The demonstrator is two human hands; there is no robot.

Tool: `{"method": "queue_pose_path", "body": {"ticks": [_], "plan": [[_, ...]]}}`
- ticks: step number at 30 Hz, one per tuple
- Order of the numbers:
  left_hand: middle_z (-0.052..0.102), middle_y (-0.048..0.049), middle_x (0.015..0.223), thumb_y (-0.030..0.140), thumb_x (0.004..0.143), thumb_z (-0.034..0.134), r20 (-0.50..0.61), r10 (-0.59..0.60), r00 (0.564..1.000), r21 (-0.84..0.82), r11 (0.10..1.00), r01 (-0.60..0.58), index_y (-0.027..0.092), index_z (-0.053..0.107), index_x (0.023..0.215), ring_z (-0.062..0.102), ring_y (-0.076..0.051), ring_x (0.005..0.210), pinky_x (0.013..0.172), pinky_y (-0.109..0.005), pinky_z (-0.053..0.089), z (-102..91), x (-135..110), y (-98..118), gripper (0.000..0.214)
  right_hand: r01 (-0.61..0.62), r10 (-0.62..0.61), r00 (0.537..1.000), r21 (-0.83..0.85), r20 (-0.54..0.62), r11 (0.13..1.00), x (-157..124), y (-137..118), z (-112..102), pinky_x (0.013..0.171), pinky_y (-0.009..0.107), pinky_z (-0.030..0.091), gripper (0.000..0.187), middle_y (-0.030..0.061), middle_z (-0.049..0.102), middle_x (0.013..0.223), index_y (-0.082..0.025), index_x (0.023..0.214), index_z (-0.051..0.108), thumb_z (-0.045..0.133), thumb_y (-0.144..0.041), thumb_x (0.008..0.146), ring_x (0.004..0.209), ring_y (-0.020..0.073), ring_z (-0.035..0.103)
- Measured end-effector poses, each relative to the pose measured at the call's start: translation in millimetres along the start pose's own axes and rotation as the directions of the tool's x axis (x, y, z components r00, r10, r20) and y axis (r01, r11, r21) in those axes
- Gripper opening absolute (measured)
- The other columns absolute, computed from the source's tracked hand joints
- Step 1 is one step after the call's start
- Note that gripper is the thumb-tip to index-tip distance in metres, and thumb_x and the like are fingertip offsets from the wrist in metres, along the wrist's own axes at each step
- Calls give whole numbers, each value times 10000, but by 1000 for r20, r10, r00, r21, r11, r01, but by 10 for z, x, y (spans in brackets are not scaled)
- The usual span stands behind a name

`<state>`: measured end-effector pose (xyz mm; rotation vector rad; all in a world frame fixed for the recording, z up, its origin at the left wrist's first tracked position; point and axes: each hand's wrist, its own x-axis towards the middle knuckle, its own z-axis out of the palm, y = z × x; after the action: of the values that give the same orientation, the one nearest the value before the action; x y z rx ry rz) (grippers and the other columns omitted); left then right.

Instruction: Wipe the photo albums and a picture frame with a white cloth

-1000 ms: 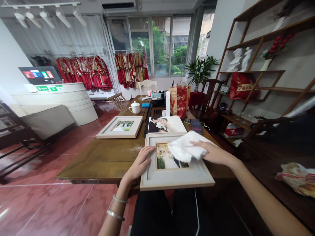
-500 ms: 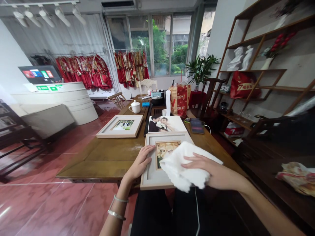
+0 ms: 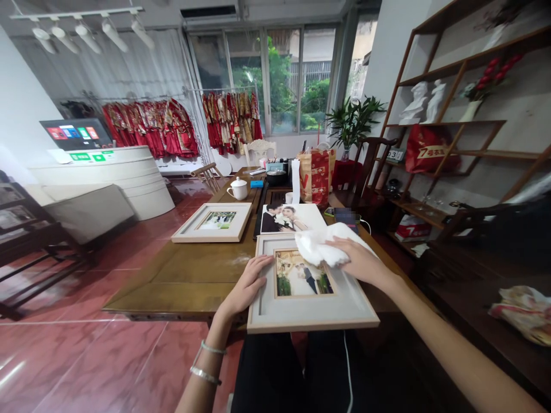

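Note:
A white photo frame (image 3: 310, 307) with a wedding picture lies at the near edge of the wooden table (image 3: 193, 275), partly overhanging it. My left hand (image 3: 247, 284) rests flat on the frame's left border, fingers stretched out. My right hand (image 3: 359, 261) presses a white cloth (image 3: 318, 244) onto the frame's upper right part, fingers laid over the cloth. The picture in the middle of the frame is uncovered.
A second white frame (image 3: 213, 222) and an unframed wedding photo (image 3: 290, 218) lie farther back on the table. Behind them stand a white teapot (image 3: 238, 188), a red gift bag (image 3: 316, 175) and a phone (image 3: 344, 215). Wooden shelves (image 3: 451, 155) rise on the right.
My right hand swept the cloth from the frame's upper part down to its lower right and back up to the top right corner. My left hand stayed on the left border.

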<state>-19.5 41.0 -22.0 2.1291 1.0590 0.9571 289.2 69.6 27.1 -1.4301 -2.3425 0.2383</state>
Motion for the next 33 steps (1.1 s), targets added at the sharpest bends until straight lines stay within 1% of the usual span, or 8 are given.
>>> {"method": "queue_pose_path", "body": {"ticks": [4,8,13,17,20,27,30,33], "plan": [[416,-52,1363,131,839,408,5,-4,1000,4,1000,4,236,451,1296,279,-219,1303,1120,-449,159,-6,3,-2,470,-6,3,1000,-124,-25,992,364,-216,184,1073,453,198,575,99,518,1304,-154,1248,524,504,-108,676,1289,282,332],[415,-63,1363,139,838,418,0,-1,1000,6,1000,1,232,449,1297,288,-225,1297,1115,-453,166,-1,9,-31,469,61,-51,995,-126,82,990,359,-471,253,1057,423,235,544,118,582,1225,-146,1168,589,496,-69,637,1260,275,379],[408,-59,1374,135,840,408,-7,2,1000,15,1000,-2,228,445,1302,282,-229,1302,1116,-445,166,13,4,-40,473,111,-113,958,24,262,994,-201,-630,36,974,367,359,543,47,613,1191,-236,1099,638,457,-59,618,1188,263,471],[408,-60,1371,130,837,400,-11,-8,1000,11,1000,8,222,446,1303,280,-223,1303,1119,-441,160,19,-4,-29,477,123,-194,898,198,394,972,-721,-612,-314,1002,332,334,542,-5,593,1225,-282,1136,616,442,-70,669,1206,220,459],[406,-65,1369,125,834,400,-10,-9,1000,5,1000,9,215,445,1302,277,-216,1303,1122,-439,154,16,-5,-28,479,41,-132,892,214,432,976,-900,-455,-438,1021,348,317,512,-10,573,1250,-291,1117,632,460,-85,681,1210,233,455],[419,-57,1363,124,832,406,-8,8,1000,3,1000,-8,232,448,1300,287,-222,1296,1113,-456,176,-1,-12,-18,483,-171,171,980,-7,106,985,-465,-135,-74,1033,418,309,600,54,482,1341,-209,1241,539,440,-103,658,1265,277,379],[422,-62,1360,128,835,410,-15,12,1000,12,1000,-11,225,448,1301,291,-222,1294,1112,-452,180,-1,-14,-21,477,-152,151,988,-133,-18,979,-297,-262,119,1068,448,247,615,90,503,1319,-160,1253,519,455,-84,646,1293,275,334],[429,-61,1356,149,847,414,-22,26,999,17,1000,-26,233,449,1300,296,-222,1292,1111,-457,180,9,-12,-31,463,-90,79,995,-237,-57,967,-369,-497,256,1077,460,230,629,114,565,1249,-130,1193,561,478,-24,578,1297,292,319]]}}
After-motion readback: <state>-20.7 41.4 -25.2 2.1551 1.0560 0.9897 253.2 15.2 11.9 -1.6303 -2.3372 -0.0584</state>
